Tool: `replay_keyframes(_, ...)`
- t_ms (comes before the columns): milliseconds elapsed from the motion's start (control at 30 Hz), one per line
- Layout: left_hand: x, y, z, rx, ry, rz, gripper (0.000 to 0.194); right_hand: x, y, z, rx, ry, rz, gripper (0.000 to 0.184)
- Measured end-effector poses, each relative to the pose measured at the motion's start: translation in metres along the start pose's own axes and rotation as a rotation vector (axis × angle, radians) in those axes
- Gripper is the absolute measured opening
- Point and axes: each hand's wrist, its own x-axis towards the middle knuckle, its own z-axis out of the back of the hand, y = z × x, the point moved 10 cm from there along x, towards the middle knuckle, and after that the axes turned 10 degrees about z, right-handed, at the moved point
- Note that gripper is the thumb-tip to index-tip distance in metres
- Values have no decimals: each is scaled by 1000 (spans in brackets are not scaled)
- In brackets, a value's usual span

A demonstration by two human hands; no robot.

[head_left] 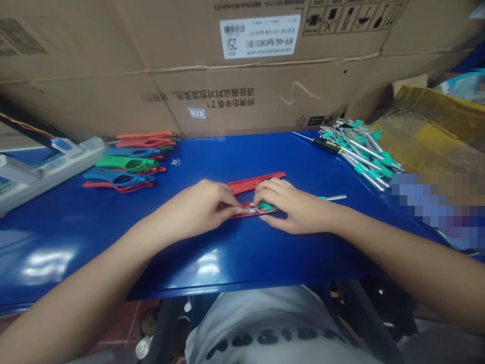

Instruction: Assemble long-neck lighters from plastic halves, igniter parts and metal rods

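Note:
My left hand (193, 208) pinches the small metal end of a green-sleeved metal rod (267, 206) between its fingertips. My right hand (291, 206) grips the rod's green middle, and its steel shaft sticks out to the right past that hand. Under both hands lies an open red plastic frame (255, 183), shaped like a long handle half. The rod rests in or just over this frame, and my fingers hide part of both.
Several similar rods lie heaped at the table's back right (359, 149) beside a yellow-handled screwdriver (326, 146). Red, blue and green plastic handles (123, 163) are stacked at back left, near a white power strip (49, 169). A cardboard carton (189, 71) stands behind the blue table (113, 253).

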Motion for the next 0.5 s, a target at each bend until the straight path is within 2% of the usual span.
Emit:
replay_keyframes(300, 1, -4, 1, 75, -86, 3, 18, 2, 0, 1, 16, -16, 0, 17)
replay_keyframes(500, 4, 1, -3, -3, -56, 30, 14, 1, 0, 2, 38, -30, 2, 19)
